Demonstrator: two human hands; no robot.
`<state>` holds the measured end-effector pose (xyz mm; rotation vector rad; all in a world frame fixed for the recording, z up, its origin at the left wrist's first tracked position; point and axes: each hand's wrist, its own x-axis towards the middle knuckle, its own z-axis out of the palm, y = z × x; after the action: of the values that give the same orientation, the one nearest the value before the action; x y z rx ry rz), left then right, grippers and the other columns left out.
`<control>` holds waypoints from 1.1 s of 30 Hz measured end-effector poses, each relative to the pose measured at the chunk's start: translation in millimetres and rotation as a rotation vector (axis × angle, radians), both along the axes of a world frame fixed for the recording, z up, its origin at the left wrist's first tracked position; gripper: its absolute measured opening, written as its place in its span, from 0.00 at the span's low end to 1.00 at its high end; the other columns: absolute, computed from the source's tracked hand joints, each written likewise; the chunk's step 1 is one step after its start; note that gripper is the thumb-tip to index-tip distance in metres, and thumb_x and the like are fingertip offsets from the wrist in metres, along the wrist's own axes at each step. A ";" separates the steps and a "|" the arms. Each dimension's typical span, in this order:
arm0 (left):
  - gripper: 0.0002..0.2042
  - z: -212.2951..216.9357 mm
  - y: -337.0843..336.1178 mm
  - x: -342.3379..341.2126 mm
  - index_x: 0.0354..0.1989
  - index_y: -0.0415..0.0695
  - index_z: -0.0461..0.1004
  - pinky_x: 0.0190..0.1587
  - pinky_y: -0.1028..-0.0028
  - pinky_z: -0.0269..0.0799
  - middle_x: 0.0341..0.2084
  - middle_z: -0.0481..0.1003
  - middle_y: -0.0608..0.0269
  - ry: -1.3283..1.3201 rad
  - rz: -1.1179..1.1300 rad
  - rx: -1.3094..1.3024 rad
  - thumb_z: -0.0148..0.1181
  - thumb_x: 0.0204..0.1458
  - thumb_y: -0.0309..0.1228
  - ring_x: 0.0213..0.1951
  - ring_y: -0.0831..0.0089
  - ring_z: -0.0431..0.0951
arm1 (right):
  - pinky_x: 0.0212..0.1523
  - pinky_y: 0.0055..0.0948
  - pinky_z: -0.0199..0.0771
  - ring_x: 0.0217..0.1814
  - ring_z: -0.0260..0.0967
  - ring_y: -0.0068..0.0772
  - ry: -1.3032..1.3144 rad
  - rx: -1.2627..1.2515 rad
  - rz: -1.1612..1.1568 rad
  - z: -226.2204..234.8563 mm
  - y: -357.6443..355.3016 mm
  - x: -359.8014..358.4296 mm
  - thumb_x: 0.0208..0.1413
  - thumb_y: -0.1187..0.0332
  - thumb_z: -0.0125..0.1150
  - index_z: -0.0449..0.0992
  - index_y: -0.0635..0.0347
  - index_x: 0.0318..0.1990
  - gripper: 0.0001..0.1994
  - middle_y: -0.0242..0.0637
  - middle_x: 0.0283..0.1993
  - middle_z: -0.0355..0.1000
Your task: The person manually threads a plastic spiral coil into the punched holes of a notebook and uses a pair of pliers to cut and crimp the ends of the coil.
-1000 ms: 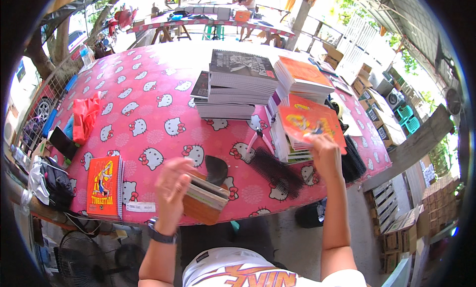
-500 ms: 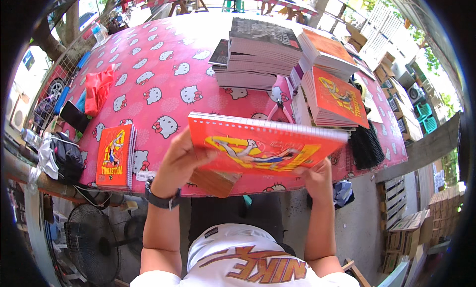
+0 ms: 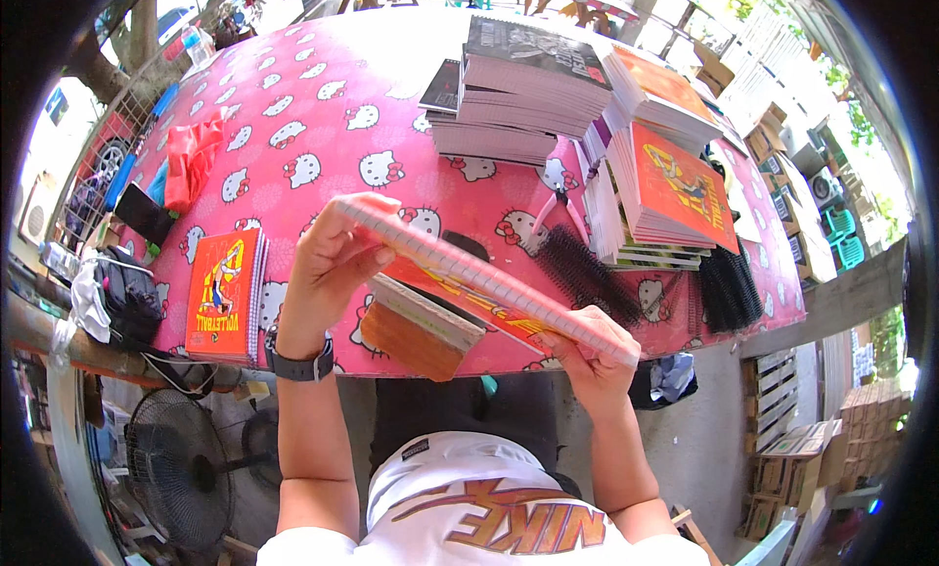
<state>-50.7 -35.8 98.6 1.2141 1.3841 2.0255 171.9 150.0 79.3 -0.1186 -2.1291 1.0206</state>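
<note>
Between my two hands a red-orange notebook is held tilted, its long edge with punched holes or coil facing up and its cover mostly turned from view. My left hand grips the far left end, fingers over the edge. My right hand pinches the near right end. Under the notebook, a wooden block lies at the table's front edge. Black coil bindings rest beyond my right hand, beside pink-handled pliers. Another orange spiral notebook lies to the left.
Tall stacks of dark notebooks and orange notebooks stand at the right back of the pink patterned table. More black coils sit at the right edge. A red cloth and black bag are leftward; a fan stands below.
The held notebook has tipped from showing its cover to nearly edge-on, its right end dropping nearer. My left hand rose and my right lowered slightly. The view shifted, uncovering black coils.
</note>
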 end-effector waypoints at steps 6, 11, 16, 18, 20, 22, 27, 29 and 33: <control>0.18 -6.9 6.4 1.7 0.52 0.40 0.66 0.47 0.76 0.67 0.39 0.73 0.66 0.058 0.061 -0.037 0.54 0.51 0.18 0.44 0.78 0.71 | 0.28 0.25 0.71 0.27 0.71 0.32 -0.035 -0.048 -0.030 -19.8 -8.4 1.8 0.42 0.78 0.66 0.77 0.64 0.32 0.07 0.38 0.29 0.75; 0.15 -56.0 -14.7 -25.6 0.52 0.40 0.66 0.47 0.76 0.65 0.40 0.71 0.67 -0.032 0.163 -0.126 0.51 0.55 0.23 0.43 0.79 0.70 | 0.36 0.31 0.72 0.34 0.72 0.39 -0.233 0.035 0.024 -31.1 -14.1 -4.6 0.46 0.72 0.63 0.76 0.60 0.37 0.09 0.40 0.35 0.75; 0.17 -83.1 -7.8 -22.5 0.50 0.40 0.67 0.42 0.81 0.62 0.30 0.67 0.73 -0.259 0.323 0.087 0.56 0.55 0.34 0.35 0.82 0.68 | 0.47 0.37 0.68 0.45 0.67 0.44 -0.460 0.101 -0.107 -72.1 44.6 -13.0 0.45 0.68 0.63 0.73 0.60 0.44 0.16 0.43 0.41 0.71; 0.18 -80.6 6.2 -15.9 0.50 0.40 0.67 0.42 0.81 0.62 0.30 0.66 0.73 -0.279 0.364 0.031 0.56 0.54 0.35 0.34 0.82 0.68 | 0.46 0.38 0.68 0.45 0.67 0.45 -0.460 0.276 -0.278 -89.9 64.6 -19.1 0.44 0.68 0.64 0.72 0.60 0.43 0.16 0.42 0.39 0.70; 0.16 -78.1 14.0 -12.5 0.46 0.39 0.70 0.42 0.81 0.61 0.31 0.69 0.71 -0.301 0.426 -0.033 0.54 0.54 0.37 0.34 0.83 0.69 | 0.43 0.40 0.69 0.42 0.66 0.46 -0.527 0.415 -0.409 -95.8 72.8 -28.6 0.44 0.66 0.65 0.72 0.60 0.40 0.15 0.40 0.37 0.68; 0.14 -78.4 12.6 -8.9 0.44 0.40 0.71 0.42 0.81 0.61 0.32 0.70 0.70 -0.313 0.462 -0.034 0.54 0.54 0.35 0.34 0.82 0.69 | 0.43 0.39 0.69 0.42 0.66 0.46 -0.574 0.393 -0.410 -92.2 70.2 -36.9 0.43 0.65 0.66 0.72 0.59 0.38 0.15 0.40 0.37 0.68; 0.23 -68.9 8.4 1.6 0.53 0.39 0.68 0.54 0.70 0.59 0.45 0.71 0.57 -0.286 0.608 -0.081 0.55 0.53 0.42 0.50 0.70 0.68 | 0.38 0.39 0.68 0.39 0.66 0.43 -0.607 0.283 -0.483 -95.5 77.8 -44.6 0.43 0.65 0.66 0.71 0.59 0.34 0.13 0.39 0.32 0.66; 0.27 -64.7 14.1 14.2 0.56 0.39 0.64 0.58 0.64 0.52 0.50 0.67 0.54 -0.036 0.850 -0.094 0.55 0.52 0.45 0.55 0.65 0.63 | 0.42 0.39 0.70 0.42 0.66 0.45 -0.749 0.401 -0.393 -93.5 78.3 -42.8 0.43 0.64 0.66 0.70 0.59 0.36 0.15 0.41 0.36 0.68; 0.38 -35.5 28.1 77.0 0.61 0.44 0.58 0.63 0.47 0.36 0.58 0.59 0.53 0.802 0.819 -0.352 0.60 0.44 0.51 0.63 0.55 0.53 | 0.41 0.41 0.69 0.42 0.66 0.47 -0.694 0.329 -0.308 -99.7 78.2 -36.6 0.46 0.70 0.61 0.68 0.60 0.38 0.12 0.43 0.35 0.67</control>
<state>26.3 -7.7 63.1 1.5103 2.8577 1.5900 135.2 228.1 -20.4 -0.6997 -2.7486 0.4652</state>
